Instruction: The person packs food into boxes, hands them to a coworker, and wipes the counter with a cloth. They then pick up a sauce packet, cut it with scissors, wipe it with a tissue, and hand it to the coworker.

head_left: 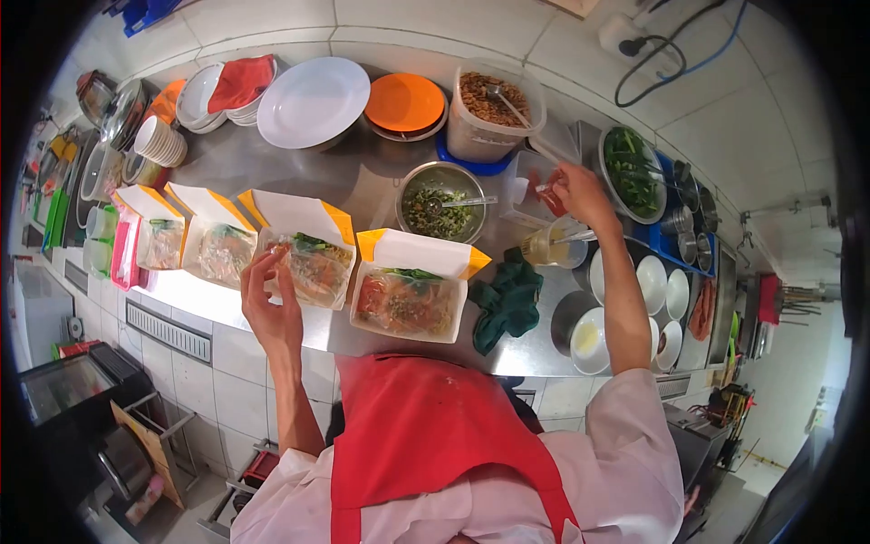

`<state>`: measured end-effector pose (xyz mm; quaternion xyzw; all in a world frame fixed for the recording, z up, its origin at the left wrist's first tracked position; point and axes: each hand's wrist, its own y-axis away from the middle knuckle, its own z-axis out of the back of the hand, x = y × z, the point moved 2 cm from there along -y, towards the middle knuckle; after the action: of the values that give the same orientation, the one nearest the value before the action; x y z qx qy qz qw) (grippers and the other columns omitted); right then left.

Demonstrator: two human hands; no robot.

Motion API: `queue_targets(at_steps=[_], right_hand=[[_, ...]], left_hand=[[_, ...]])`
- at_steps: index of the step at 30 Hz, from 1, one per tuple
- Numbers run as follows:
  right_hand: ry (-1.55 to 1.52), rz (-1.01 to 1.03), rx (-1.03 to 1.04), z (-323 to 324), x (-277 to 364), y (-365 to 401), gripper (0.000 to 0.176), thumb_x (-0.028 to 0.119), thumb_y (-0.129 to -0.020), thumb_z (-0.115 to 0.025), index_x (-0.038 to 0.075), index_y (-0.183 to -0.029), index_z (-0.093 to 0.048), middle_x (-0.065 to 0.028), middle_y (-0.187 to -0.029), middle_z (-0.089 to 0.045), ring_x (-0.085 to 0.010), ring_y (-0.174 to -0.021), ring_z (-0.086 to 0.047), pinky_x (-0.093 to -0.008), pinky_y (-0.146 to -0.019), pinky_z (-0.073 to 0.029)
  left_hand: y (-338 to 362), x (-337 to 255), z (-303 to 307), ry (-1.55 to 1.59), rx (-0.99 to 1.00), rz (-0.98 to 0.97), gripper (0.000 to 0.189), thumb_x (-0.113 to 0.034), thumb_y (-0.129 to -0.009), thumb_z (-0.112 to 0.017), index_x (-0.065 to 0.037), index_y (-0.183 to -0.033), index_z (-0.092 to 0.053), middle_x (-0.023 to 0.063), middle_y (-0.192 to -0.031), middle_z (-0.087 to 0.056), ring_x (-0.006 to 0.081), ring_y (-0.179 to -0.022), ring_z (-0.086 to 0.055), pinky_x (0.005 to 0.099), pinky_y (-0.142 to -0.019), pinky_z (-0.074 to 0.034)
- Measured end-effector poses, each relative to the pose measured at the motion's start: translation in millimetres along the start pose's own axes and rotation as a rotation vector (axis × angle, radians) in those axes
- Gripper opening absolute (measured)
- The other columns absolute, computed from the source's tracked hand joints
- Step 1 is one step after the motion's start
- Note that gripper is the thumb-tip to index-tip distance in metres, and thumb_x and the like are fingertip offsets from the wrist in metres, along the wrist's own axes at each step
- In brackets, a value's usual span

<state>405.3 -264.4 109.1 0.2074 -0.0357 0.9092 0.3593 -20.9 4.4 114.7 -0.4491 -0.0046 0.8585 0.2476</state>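
My left hand (270,304) hovers at the near left edge of the third open takeaway box (317,263), fingers bent toward the food; whether it pinches anything is too small to tell. My right hand (577,193) reaches into a clear plastic tub (526,213), its fingers closed around a small red-and-white packet (547,197). To the right of the third box stands a fourth box (408,304) with noodles, greens and chopped topping. Two more open boxes, a second (217,245) and a first (161,238), stand to the left, with clear bags inside.
A steel bowl of chopped greens (441,204) with a spoon sits mid-counter. Beyond are a tub of brown topping (489,109), an orange plate (405,102) and a white plate (313,102). A green cloth (507,304) and white bowls (591,340) lie right.
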Motion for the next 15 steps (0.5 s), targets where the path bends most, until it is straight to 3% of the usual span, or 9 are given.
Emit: queue_targets(at_steps=[2,4,5,6,7,9,11,13,15], right_hand=[[-0.02,0.017,-0.146,16.8,11.7,19.2,0.023,0.007,-0.083,-0.063,0.001,-0.106,-0.062,-0.0205,-0.096,-0.068,-0.035,-0.094,-0.066,-0.0407,-0.082,-0.051],[-0.434,-0.126,-0.086,42.1,46.9,51.7,0.026,0.008,-0.087,-0.062,0.002,-0.112,-0.062,-0.0155,-0.098,-0.07,-0.0236,-0.096,-0.067,-0.0346,-0.083,-0.051],[-0.474,-0.046,-0.071,47.5,59.1,66.2,0.029,0.008,-0.088,-0.061,0.001,-0.116,-0.061,-0.0133,-0.098,-0.07,-0.0198,-0.096,-0.066,-0.0323,-0.083,-0.051],[-0.526,0.044,-0.035,45.1,76.5,79.1,0.031,0.007,-0.09,-0.059,0.001,-0.121,-0.059,-0.0112,-0.099,-0.071,-0.016,-0.096,-0.066,-0.03,-0.083,-0.05],[-0.575,0.034,0.031,43.9,110.6,95.8,0.032,0.008,-0.09,-0.059,0.0,-0.122,-0.059,-0.0106,-0.099,-0.071,-0.0162,-0.095,-0.066,-0.0297,-0.084,-0.05],[-0.593,0.023,0.159,18.1,160.0,122.1,0.033,0.01,-0.091,-0.058,-0.001,-0.122,-0.06,-0.0135,-0.099,-0.071,-0.0184,-0.092,-0.067,-0.0305,-0.082,-0.05],[-0.503,0.051,0.247,-14.3,197.8,137.8,0.032,0.011,-0.091,-0.057,-0.002,-0.12,-0.061,-0.0211,-0.096,-0.069,-0.0249,-0.088,-0.068,-0.0335,-0.079,-0.05],[-0.461,0.17,0.223,-49.5,229.5,141.7,0.03,0.01,-0.093,-0.052,-0.003,-0.119,-0.061,-0.0293,-0.095,-0.063,-0.0372,-0.087,-0.066,-0.0402,-0.077,-0.049],[-0.483,0.274,0.208,-71.5,253.7,142.3,0.028,0.008,-0.094,-0.051,-0.003,-0.118,-0.06,-0.023,-0.098,-0.066,-0.0401,-0.09,-0.065,-0.0411,-0.082,-0.049]], left_hand=[[3.6,-25.0,-2.7,0.124,0.029,0.012,0.016,-0.008,-0.091,-0.062,-0.004,-0.105,-0.065,0.0084,-0.113,-0.065,0.0175,-0.087,-0.062,0.0298,-0.076,-0.049],[14.4,-33.9,-17.3,0.406,0.09,-0.049,0.014,-0.013,-0.092,-0.062,-0.005,-0.103,-0.065,0.0042,-0.104,-0.065,0.0119,-0.083,-0.059,0.0259,-0.07,-0.046],[21.8,-45.6,-23.9,0.429,0.172,-0.092,0.015,-0.016,-0.092,-0.063,-0.006,-0.103,-0.065,0.0037,-0.1,-0.065,0.0112,-0.083,-0.058,0.0258,-0.071,-0.046],[34.7,-53.6,-35.6,0.619,0.333,0.091,0.014,-0.016,-0.093,-0.062,-0.006,-0.103,-0.064,0.0031,-0.099,-0.065,0.0101,-0.082,-0.057,0.0253,-0.073,-0.047],[45.9,-62.0,-48.9,0.824,0.532,0.121,0.018,-0.018,-0.095,-0.06,-0.006,-0.108,-0.062,0.004,-0.099,-0.066,0.0094,-0.084,-0.058,0.0266,-0.075,-0.048],[63.6,-70.6,-67.7,1.134,0.941,0.285,0.052,-0.04,-0.1,-0.05,-0.008,-0.14,-0.04,0.0105,-0.134,-0.05,0.0219,-0.113,-0.058,0.0367,-0.089,-0.052],[86.1,-64.5,-80.7,1.465,1.091,0.708,0.059,-0.049,-0.099,-0.046,-0.01,-0.143,-0.038,0.008,-0.134,-0.052,0.0206,-0.119,-0.056,0.0386,-0.093,-0.05],[92.0,-50.9,-74.9,1.489,1.01,0.808,0.054,-0.048,-0.1,-0.045,-0.011,-0.139,-0.043,0.0059,-0.132,-0.054,0.0196,-0.112,-0.059,0.0387,-0.092,-0.051],[96.0,-25.7,-63.8,1.435,0.845,0.9,0.047,-0.045,-0.101,-0.044,-0.01,-0.132,-0.048,0.0067,-0.126,-0.056,0.021,-0.104,-0.062,0.0385,-0.089,-0.053]])
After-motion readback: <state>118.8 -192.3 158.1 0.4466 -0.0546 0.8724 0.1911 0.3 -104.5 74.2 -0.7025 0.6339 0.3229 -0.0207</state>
